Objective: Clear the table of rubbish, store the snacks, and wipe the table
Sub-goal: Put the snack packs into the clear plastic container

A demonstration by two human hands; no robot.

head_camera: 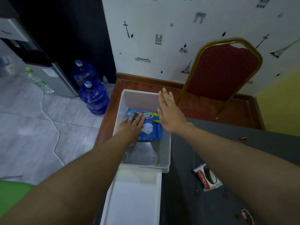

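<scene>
Both hands show straight fingers (164, 96): left hand (131, 127) rests on blue snack packets (151, 129) in the bin (139, 98), right hand (170, 114) hovers nearby.

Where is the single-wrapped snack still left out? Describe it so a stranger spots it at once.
Start at the dark grey cloth spread right of the clear plastic storage box. On it lies a small red-and-white Choco Pie packet. No other packet on the cloth is red and white; the blue biscuit packs lie inside the box.
</scene>
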